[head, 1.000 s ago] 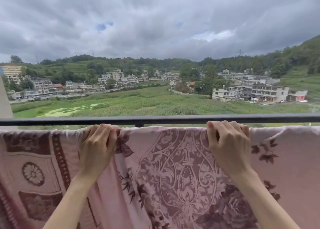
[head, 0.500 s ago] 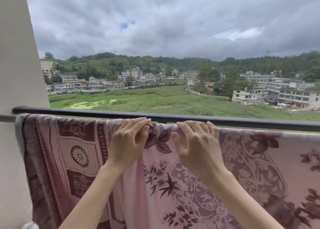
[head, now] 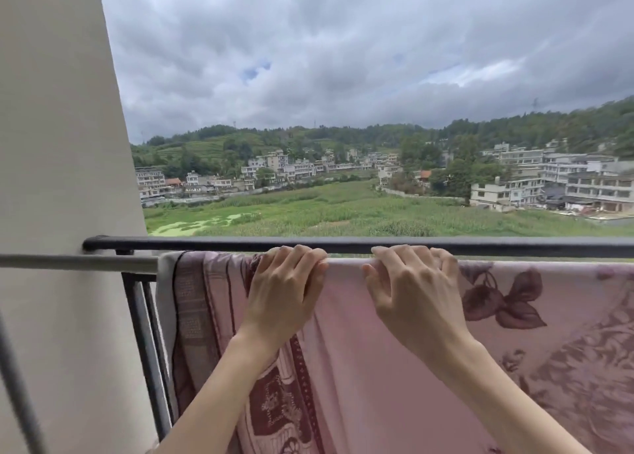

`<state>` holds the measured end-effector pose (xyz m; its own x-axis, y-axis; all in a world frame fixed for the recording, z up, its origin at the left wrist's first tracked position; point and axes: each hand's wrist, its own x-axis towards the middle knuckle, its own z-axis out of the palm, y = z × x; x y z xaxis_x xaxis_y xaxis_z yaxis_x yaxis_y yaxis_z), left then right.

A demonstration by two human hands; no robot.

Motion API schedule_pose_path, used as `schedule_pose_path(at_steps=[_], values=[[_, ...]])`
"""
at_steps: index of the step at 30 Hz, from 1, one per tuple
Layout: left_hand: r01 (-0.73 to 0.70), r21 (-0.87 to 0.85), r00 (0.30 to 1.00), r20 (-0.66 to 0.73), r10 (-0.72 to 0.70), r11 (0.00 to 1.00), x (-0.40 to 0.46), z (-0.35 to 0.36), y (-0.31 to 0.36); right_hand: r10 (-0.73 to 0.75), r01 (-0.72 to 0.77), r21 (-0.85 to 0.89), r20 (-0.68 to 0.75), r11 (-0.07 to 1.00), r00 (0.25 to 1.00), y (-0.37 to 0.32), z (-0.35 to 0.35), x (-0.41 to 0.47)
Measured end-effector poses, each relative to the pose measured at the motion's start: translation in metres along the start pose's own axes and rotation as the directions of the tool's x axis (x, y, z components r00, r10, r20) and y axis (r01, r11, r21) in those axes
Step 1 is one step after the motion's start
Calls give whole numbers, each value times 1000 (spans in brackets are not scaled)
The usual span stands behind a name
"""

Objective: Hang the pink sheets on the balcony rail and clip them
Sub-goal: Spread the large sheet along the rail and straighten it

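A pink sheet (head: 549,333) with dark maroon flower and border patterns hangs over a grey rod just inside the black balcony rail (head: 212,243). Its left edge ends near the rod's bare part. My left hand (head: 283,289) grips the sheet's top fold with fingers curled over it. A hand's width to the right, my right hand (head: 411,289) grips the same top fold the same way. No clips are in view.
A pale wall or pillar (head: 58,179) fills the left side, where the rail ends. A bare grey rod (head: 75,262) runs left from the sheet. Black upright bars (head: 144,350) stand below the rail. Beyond the rail lie fields, buildings and a cloudy sky.
My view and both hands have shifted left along the rail toward the sheet's left edge. The hands came closer together after the first frame. The pillar and bare rod have come into sight.
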<state>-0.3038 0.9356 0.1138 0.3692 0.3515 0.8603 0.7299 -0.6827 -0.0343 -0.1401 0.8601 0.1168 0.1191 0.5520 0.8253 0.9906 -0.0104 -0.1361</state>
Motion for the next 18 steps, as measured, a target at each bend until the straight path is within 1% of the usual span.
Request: schedule_pose_path(at_steps=[3, 7, 13, 16, 18], values=[[-49, 5, 999, -23, 50, 999, 2, 5, -7, -21, 21, -32, 5, 999, 1000, -16, 10, 0], [21, -22, 999, -27, -21, 1000, 0, 13, -11, -13, 11, -71, -15, 997, 1000, -4, 14, 3], [19, -9, 1000, -5, -19, 1000, 7, 28, 13, -75, 75, -50, -10, 996, 997, 10, 15, 6], [0, -79, 1000, -2, 0, 997, 19, 39, 30, -79, 79, -28, -11, 996, 997, 30, 13, 19], [19, -160, 999, -32, -25, 987, 21, 41, 33, -99, 99, -7, 16, 995, 995, 35, 16, 24]])
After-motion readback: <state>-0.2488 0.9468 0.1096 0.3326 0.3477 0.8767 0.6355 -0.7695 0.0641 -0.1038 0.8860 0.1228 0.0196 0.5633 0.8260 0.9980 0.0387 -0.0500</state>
